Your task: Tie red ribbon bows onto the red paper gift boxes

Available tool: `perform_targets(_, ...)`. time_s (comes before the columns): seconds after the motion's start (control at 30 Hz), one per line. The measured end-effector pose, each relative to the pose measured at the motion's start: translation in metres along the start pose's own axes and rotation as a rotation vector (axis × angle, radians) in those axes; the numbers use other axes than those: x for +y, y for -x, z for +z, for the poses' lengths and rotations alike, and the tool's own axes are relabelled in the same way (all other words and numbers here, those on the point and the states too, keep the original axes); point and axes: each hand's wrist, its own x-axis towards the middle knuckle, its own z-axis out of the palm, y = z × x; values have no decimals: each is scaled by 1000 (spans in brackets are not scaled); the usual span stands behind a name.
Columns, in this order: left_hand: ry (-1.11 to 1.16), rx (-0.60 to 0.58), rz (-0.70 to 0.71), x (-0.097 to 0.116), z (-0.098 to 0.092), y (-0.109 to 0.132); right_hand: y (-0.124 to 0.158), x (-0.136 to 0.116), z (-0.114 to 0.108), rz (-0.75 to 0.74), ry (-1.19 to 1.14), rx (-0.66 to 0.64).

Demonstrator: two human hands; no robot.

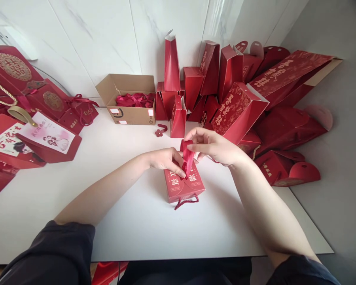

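Note:
A small red gift box (178, 190) with pale printed characters lies on the white table in front of me. At its near end hangs a dark red cord handle (186, 202). A shiny pinkish-red ribbon (189, 157) rises from the top of the box. My left hand (169, 161) is closed, its thumb and fingers pinching the ribbon's lower part against the box top. Slightly higher, my right hand (212, 146) pinches the ribbon's upper part between thumb and fingers. Both hands hide part of the box's far end.
An open cardboard box (133, 115) of red ribbons stands by the wall. A small red flower-shaped piece (159, 132) lies near it. Red boxes and bags (231, 114) crowd the back right. More red gift boxes (52, 99) and a printed card (50, 132) are at left.

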Motion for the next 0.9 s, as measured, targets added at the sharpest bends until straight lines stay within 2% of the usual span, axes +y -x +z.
perform_targets(0.1,-24,-61,-36,1,-2,1,3,-3,-7,-75,14,185)
perform_targets(0.17,-7,-59,-41,3,-2,1,5,-6,-9,-154,89,321)
perform_targets(0.23,7,-61,-43,4,-2,1,6,-7,-7,-256,298,492)
perform_targets(0.33,0,-70,-34,4,-1,0,4,-4,0,-342,761,694)
perform_targets(0.4,0,-77,-31,4,-1,-1,3,-2,1,-296,1009,696)
perform_targets(0.47,11,-74,-32,3,-1,-1,4,-4,-1,-239,1104,648)
perform_targets(0.6,1,-69,-42,-1,-2,-2,32,-29,-12,-286,950,615)
perform_targets(0.67,-7,-77,-34,-2,-3,-2,55,-46,-19,-316,776,503)
perform_targets(0.7,-12,-80,-23,-3,-3,-2,66,-53,-24,-351,679,393)
perform_targets(0.73,-17,-82,-14,-2,-3,-3,77,-58,-30,-393,584,250)
perform_targets(0.77,-22,-82,-10,-2,-3,-3,85,-61,-37,-416,505,42)
perform_targets(0.8,-27,-82,-10,-2,-3,-3,91,-61,-45,-450,447,-229)
perform_targets(0.83,-31,-80,-14,-2,-3,-3,94,-59,-53,-503,362,-379)
perform_targets(0.9,-26,-75,-26,-1,-3,-2,92,-51,-65,-542,215,-504)
